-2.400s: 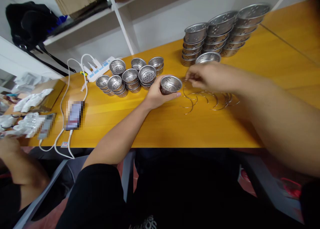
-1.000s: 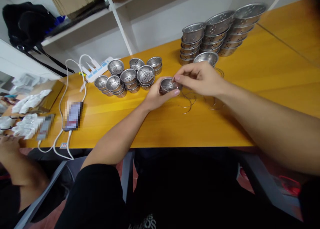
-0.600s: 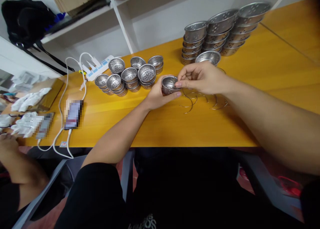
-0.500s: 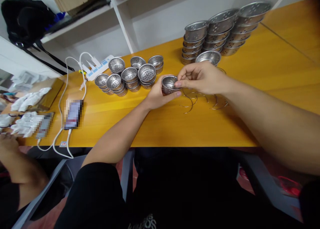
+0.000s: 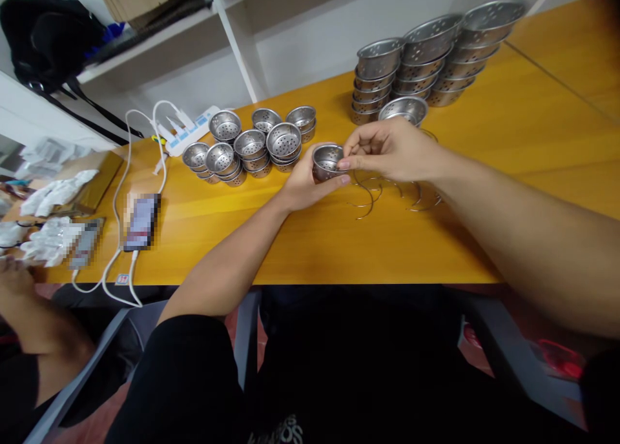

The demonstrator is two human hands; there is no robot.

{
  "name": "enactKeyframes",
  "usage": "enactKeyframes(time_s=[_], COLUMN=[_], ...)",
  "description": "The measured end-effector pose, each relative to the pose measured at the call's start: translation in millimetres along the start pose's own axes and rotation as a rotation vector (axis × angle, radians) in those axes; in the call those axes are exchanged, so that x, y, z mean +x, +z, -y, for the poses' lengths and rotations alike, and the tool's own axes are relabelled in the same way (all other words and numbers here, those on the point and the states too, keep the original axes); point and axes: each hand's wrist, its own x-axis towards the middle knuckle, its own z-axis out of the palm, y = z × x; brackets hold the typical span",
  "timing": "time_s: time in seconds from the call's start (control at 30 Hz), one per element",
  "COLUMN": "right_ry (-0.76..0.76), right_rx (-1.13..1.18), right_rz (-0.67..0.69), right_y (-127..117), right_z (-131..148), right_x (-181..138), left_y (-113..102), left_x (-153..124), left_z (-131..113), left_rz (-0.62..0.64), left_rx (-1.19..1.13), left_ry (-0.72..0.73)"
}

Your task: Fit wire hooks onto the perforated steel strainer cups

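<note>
A small perforated metal cup [image 5: 325, 162] is in my left hand [image 5: 306, 184], whose fingers and thumb wrap round its side above the table. My right hand [image 5: 387, 150] is closed in a pinch at the cup's right rim; whatever lies between its thumb and fingertip is too small or hidden to make out. Several curved thin wires [image 5: 371, 202] lie on the table below and to the right of the cup. Just behind my right hand sits another perforated metal cup [image 5: 403, 108], partly covered by that hand.
Several stacked perforated cups [image 5: 252, 145] stand left of my hands. Taller cup stacks [image 5: 378, 60] rise at the back right. A power strip [image 5: 194, 129] with white cables and a phone [image 5: 142, 221] lie on the left. Another person's arm [image 5: 43, 321] is at far left.
Almost nothing differs. Both hands keep their places at the cup, and the view has shifted very slightly.
</note>
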Motion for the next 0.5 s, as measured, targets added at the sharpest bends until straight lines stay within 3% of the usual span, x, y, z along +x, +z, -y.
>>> enactKeyframes(time_s=[0.13, 0.33, 0.5], right_ry=[-0.018, -0.190, -0.284], right_rx=[-0.069, -0.123, -0.170], right_rz=[-0.028, -0.238, -0.181], right_y=[-2, -6, -7], right_z=[-10, -26, -30], right_x=[0, 1, 3], left_y=[2, 1, 0], left_x=[-3, -3, -3], left_z=[-1, 2, -1], left_rz=[-0.015, -0.058, -0.092], left_rx=[-0.028, -0.056, -0.064], left_ry=[0.007, -0.023, -0.036])
